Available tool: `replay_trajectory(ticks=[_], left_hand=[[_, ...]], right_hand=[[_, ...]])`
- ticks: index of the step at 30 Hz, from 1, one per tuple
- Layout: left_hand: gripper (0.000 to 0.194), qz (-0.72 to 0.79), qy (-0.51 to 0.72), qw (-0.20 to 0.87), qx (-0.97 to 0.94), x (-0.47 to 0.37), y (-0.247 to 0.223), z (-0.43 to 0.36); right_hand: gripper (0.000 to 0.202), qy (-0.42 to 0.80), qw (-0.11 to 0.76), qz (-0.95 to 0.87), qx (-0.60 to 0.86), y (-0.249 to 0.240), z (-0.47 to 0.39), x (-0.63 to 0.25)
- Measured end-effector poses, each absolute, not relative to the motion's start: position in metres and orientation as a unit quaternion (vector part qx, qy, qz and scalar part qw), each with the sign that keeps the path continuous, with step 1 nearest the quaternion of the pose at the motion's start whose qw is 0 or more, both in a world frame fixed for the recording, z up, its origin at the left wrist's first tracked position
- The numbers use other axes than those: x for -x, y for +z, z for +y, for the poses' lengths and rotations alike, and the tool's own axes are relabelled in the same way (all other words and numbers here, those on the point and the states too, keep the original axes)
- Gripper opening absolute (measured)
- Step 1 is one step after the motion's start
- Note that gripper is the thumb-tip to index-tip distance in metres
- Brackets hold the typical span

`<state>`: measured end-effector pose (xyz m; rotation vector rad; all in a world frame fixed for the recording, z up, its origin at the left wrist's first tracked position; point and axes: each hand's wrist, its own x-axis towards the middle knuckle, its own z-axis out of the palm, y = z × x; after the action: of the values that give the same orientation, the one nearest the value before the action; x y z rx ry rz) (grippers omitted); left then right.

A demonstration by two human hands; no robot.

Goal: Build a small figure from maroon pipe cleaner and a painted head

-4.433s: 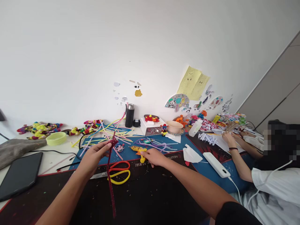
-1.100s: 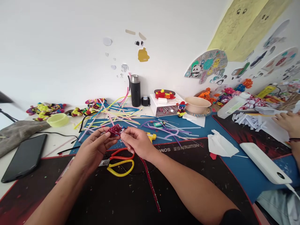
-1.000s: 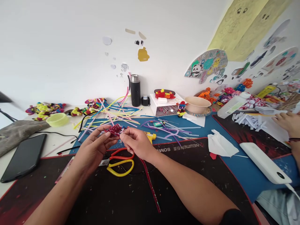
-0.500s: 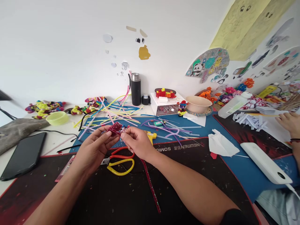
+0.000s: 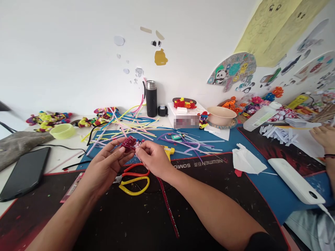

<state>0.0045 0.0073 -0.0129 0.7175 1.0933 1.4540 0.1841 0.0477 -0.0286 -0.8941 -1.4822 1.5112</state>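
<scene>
My left hand (image 5: pixel 106 165) holds a small dark red, glittery pipe-cleaner piece (image 5: pixel 128 143) between thumb and fingers, above the dark mat. At the piece's right edge, my right hand (image 5: pixel 153 158) has thumb and forefinger pinched together; the exact spot it grips is partly hidden. A small blue and white bit shows just behind those fingertips. One long dark red pipe cleaner (image 5: pixel 168 207) runs from under my right hand down the mat. Below my hands lie scissors (image 5: pixel 134 185) with one red and one yellow handle. A yellow glue gun (image 5: pixel 169 152) is partly covered by my right hand.
Loose pipe cleaners (image 5: pixel 131 122) spread behind my hands. A black bottle (image 5: pixel 151 99) stands near the wall, left of a white box (image 5: pixel 171 115) and a beige bowl (image 5: pixel 222 116). A phone (image 5: pixel 24 174) lies left, a white power bank (image 5: pixel 295 181) right. Another person's hand (image 5: pixel 324 137) rests far right.
Almost nothing differs. The view has shifted very slightly, and both hands keep their hold on the dark red piece.
</scene>
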Motion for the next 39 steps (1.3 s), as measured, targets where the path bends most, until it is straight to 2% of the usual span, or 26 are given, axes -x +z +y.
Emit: replay_trajectory(ticks=[6,14,34,39], left_hand=[[0.037,0.459,0.615,0.566,-0.302,-0.0056,-0.0109,0.0076],[0.044,0.462,0.621,0.555,-0.304,-0.0101,-0.0068,0.0064],[0.044,0.475,0.621,0.541,-0.310,-0.0120,-0.0060,0.0064],[0.039,0.472,0.627,0.540,-0.305,-0.0138,-0.0057,0.0066]], right_hand=[[0.027,0.562,0.419,-0.609,0.372,-0.0289,0.0479,-0.1840],[0.022,0.497,0.404,-0.663,0.388,-0.0260,0.0457,-0.1857],[0.020,0.476,0.399,-0.687,0.378,-0.0285,0.0427,-0.1845],[0.022,0.461,0.394,-0.699,0.380,-0.0288,0.0424,-0.1850]])
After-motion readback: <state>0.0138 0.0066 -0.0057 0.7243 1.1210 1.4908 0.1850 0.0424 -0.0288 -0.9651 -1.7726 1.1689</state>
